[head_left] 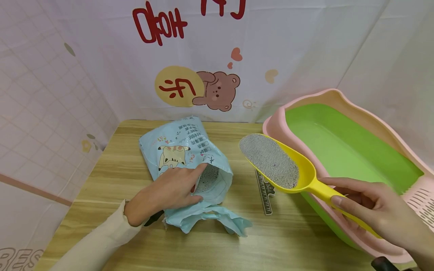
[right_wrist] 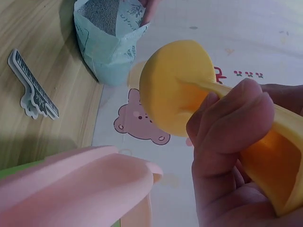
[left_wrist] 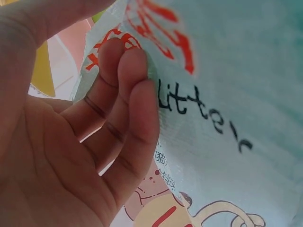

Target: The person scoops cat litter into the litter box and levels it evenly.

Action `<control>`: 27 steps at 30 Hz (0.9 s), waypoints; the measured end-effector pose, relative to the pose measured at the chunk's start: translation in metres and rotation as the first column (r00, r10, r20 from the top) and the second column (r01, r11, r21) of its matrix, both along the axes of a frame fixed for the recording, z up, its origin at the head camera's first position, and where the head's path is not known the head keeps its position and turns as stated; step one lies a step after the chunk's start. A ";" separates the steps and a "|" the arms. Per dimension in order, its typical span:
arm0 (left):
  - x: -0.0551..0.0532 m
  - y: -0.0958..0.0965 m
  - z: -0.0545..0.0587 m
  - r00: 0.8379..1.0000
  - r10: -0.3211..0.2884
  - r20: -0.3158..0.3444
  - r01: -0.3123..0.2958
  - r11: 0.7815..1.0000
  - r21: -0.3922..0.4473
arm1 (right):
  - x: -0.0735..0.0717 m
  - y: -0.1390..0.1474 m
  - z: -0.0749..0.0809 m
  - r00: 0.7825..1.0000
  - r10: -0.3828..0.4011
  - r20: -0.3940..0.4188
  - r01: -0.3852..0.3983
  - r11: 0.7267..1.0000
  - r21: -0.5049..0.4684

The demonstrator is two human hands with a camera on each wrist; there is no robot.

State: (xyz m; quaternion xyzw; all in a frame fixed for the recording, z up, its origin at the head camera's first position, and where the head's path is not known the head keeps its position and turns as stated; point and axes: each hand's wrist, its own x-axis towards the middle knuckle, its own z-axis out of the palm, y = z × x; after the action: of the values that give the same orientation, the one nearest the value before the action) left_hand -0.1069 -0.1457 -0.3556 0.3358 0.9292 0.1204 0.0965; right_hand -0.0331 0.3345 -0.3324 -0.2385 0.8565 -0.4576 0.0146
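Note:
My left hand (head_left: 181,186) grips the torn-open mouth of a light-blue bag of cat litter (head_left: 184,146). Grey granules show inside the opening. In the left wrist view, the bag's printed side (left_wrist: 227,118) lies against several curled fingers (left_wrist: 142,113). My right hand (head_left: 376,210) holds a yellow scoop (head_left: 306,175) by its handle, heaped with grey litter (head_left: 271,160). The scoop is between the bag and a pink and green litter box (head_left: 339,139), its handle above the box's near rim. From the right wrist, the scoop's underside (right_wrist: 177,85) shows.
A small black-and-white striped strip with a cat-shaped figure (head_left: 264,194) lies on the wooden table (head_left: 112,169), partly under the scoop in the head view. A torn blue bag flap (head_left: 210,218) hangs toward the near side. Behind stands a printed white cloth (head_left: 288,45).

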 end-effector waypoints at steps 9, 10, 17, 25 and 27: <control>0.000 -0.001 -0.002 1.000 -0.008 -0.017 0.008 1.000 0.006 | -0.007 0.006 0.006 0.995 -0.071 0.066 0.069 0.997 0.024; 0.000 -0.001 -0.002 1.000 -0.011 -0.020 0.011 1.000 0.008 | -0.008 0.006 0.006 0.994 -0.089 0.066 0.087 0.996 0.033; -0.001 -0.002 -0.004 0.999 -0.017 -0.031 0.018 1.000 0.015 | -0.017 0.013 0.010 0.976 -0.195 0.098 0.188 0.979 0.077; -0.001 -0.001 -0.004 1.000 -0.006 -0.028 0.006 1.000 0.009 | -0.027 0.020 0.014 0.972 -0.188 0.138 0.185 0.982 0.033; 0.000 -0.001 -0.004 1.000 -0.004 -0.029 0.004 1.000 0.010 | -0.029 0.022 0.014 0.972 -0.188 0.141 0.186 0.982 0.026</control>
State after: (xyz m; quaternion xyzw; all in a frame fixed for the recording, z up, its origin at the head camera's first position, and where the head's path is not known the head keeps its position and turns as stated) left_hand -0.1068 -0.1470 -0.3598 0.3398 0.9293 0.1200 0.0813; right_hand -0.0619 0.3562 -0.3180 -0.1232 0.8746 -0.4677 0.0342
